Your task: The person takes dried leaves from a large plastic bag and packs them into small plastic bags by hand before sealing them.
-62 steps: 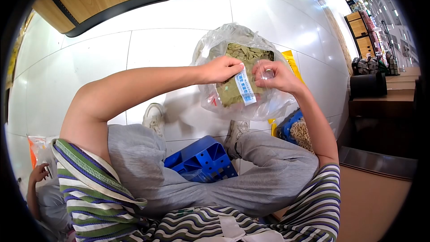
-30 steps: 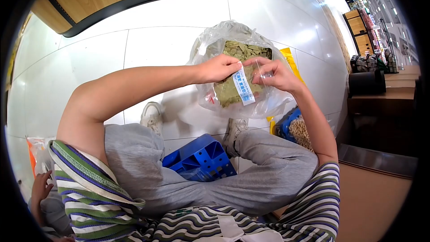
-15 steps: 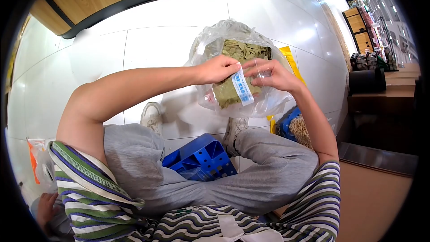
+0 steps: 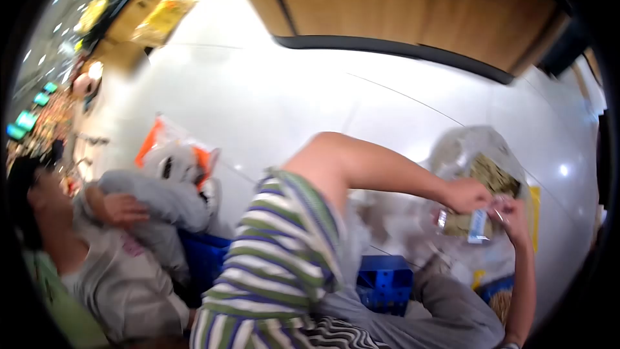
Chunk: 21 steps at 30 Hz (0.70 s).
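In the head view, my left hand [image 4: 470, 195] pinches the top of a small clear packet with a blue-and-white label [image 4: 478, 225]. Close against it, my right hand [image 4: 509, 214] has its fingers drawn together on the packet's clear film, somewhat blurred. Both hands are over a large translucent plastic bag [image 4: 452, 147] on the floor, with dried green leaves [image 4: 492, 174] inside.
A co-worker [image 4: 123, 271] sits at the left, beside an orange-and-white bag [image 4: 150, 142]. A blue crate [image 4: 385, 278] stands between my legs. Wooden cabinets [image 4: 361, 6] line the far side. A yellow packet [image 4: 535, 210] lies right of the leaf bag.
The view has swung left, so my hands and the leaf bag appear farther right and the co-worker shows. My right hand's spread fingers have come together beside my left hand.
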Available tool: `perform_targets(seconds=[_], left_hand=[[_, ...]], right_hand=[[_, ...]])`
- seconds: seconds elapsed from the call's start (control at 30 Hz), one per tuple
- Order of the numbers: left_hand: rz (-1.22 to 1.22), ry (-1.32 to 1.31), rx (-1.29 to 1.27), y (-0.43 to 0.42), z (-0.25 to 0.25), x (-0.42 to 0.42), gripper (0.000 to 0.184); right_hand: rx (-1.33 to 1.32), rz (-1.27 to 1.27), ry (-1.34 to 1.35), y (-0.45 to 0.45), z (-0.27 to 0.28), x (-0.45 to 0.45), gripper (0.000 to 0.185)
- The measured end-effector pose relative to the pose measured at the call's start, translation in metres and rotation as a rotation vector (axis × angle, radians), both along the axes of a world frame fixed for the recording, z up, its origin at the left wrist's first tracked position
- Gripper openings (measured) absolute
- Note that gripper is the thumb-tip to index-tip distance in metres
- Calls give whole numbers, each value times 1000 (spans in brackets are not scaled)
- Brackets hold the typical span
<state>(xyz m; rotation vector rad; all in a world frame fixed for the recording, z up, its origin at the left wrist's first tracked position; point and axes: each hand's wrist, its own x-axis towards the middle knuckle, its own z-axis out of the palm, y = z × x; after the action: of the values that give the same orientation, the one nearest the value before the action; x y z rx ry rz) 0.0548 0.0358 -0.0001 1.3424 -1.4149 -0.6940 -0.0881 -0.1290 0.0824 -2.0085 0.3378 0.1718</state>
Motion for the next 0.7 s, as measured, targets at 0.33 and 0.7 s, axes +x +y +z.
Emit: perform_targets(seconds=[0.33,0.7], left_hand=[[97,-32,122,-11,-39,8,39],[109,57,280,-1,-28,28,33]], right_hand=[[-149,-52,25,-16,-44,3,19],[23,138,14,-41,-82,26,27]])
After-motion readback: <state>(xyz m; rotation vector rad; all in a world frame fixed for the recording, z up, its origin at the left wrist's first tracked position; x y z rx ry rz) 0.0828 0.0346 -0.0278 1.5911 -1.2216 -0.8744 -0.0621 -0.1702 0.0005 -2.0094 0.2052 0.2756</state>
